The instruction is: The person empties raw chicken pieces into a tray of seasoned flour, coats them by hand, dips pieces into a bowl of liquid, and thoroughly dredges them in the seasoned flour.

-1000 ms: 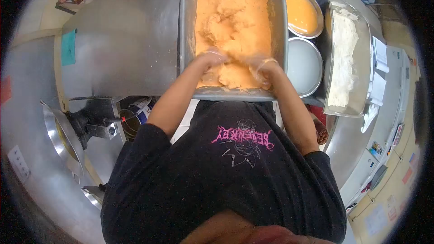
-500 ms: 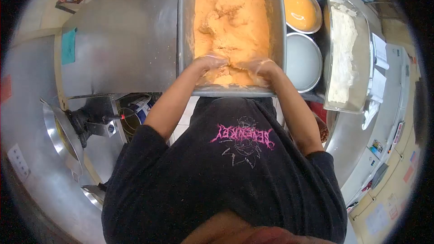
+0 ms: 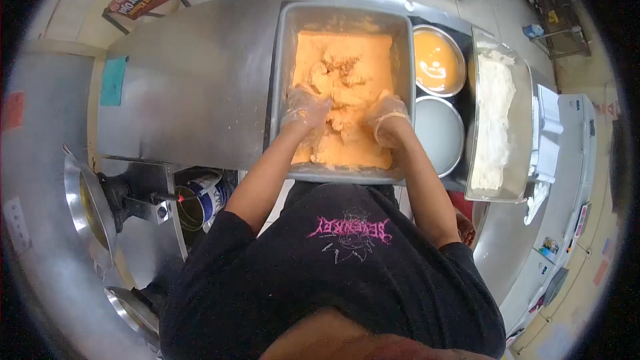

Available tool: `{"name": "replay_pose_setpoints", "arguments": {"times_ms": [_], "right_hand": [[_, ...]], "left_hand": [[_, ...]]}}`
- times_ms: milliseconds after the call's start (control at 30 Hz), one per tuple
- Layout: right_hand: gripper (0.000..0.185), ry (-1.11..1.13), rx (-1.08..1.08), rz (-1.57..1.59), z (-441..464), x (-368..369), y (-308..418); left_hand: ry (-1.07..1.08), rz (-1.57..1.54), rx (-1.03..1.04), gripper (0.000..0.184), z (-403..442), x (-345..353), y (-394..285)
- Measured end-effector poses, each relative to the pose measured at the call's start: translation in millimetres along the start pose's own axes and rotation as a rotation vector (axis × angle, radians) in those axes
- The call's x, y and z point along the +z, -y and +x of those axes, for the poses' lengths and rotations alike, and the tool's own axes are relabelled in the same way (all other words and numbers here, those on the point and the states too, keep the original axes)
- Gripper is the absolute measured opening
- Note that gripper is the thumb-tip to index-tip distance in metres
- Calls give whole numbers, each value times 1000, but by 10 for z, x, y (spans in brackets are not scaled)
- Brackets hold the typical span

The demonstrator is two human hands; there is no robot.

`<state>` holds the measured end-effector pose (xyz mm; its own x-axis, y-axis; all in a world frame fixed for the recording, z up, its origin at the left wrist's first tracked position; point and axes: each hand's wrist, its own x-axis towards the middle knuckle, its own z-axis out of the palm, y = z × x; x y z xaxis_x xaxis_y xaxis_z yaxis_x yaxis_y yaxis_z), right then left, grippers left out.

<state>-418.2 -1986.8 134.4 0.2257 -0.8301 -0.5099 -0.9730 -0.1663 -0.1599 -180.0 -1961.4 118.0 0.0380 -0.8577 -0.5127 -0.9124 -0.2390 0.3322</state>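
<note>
A deep grey rectangular tub [image 3: 287, 47] holds an orange floury mix [image 3: 373, 60], with clumps and cracks down its middle. Both my hands wear clear plastic gloves smeared with the mix. My left hand [image 3: 308, 108] is at the tub's left side, its fingers curled into the mix and partly hidden. Across from it, my right hand [image 3: 389, 117] is pressed in near the right wall, fingers bent and partly buried. Broken, lumpy mix lies between the two hands.
Right of the tub are a bowl of orange-yellow liquid [image 3: 437, 60], a bowl of cloudy whitish liquid [image 3: 439, 135] and a long pan [image 3: 527, 113] with white flour. A steel table [image 3: 187, 93] extends left. Woks [image 3: 90, 203] stand at lower left.
My hands have gone from close together at the tub's near edge to farther apart and deeper into the tub. The camera view has shifted, so the tub appears lower.
</note>
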Motion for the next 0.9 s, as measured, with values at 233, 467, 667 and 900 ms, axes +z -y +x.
{"name": "replay_pose_setpoints", "arguments": {"times_ms": [233, 467, 667, 900], "right_hand": [[69, 76, 204, 1126, 984, -194, 42], [82, 229, -322, 1007, 915, 401, 10], [77, -33, 638, 1280, 255, -402, 273], [72, 457, -67, 785, 379, 453, -98]], "left_hand": [[70, -994, -186, 65, 1178, -239, -74], [292, -618, 87, 51, 1483, 523, 64], [-193, -534, 239, 24, 1491, 715, 463], [450, -255, 218, 49, 825, 601, 443]]}}
